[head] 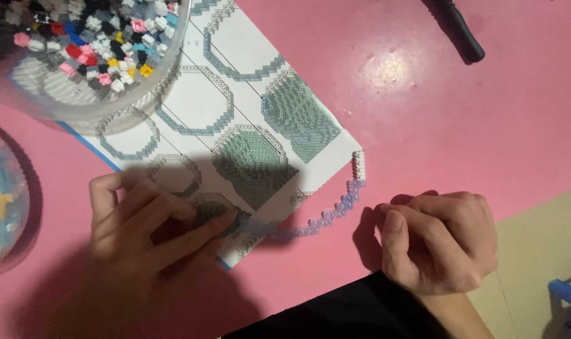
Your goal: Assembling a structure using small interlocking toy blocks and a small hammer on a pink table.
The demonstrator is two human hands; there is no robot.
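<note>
Pink and smooth, the glossy tabletop (461, 125) carries everything in view and catches a bright reflection toward its far right. The left hand (150, 232) lies palm down near the near edge, its fingers stretched flat and close together, the fingertips (226, 216) pressing on one end of a curved chain of small translucent blue and white building bricks (336, 210); they pin it rather than wrap around it. That knobbly chain runs from under those fingertips along the near right edge of a white printed instruction sheet (248, 113), then bends up toward the sheet's right corner, where its last bricks turn white. The sheet lies flat and slanted on the table, printed with grey ring outlines and greenish shaded octagon shapes. The right hand (436, 242) rests on the table just beside the chain's bend, curled into a loose fist with the thumb laid along the index finger; whether it holds anything inside cannot be told. A clear round plastic tub of mixed small coloured bricks (97, 50) stands over the sheet's far left corner. A black cylindrical handle (461, 31) lies at the far edge.
</note>
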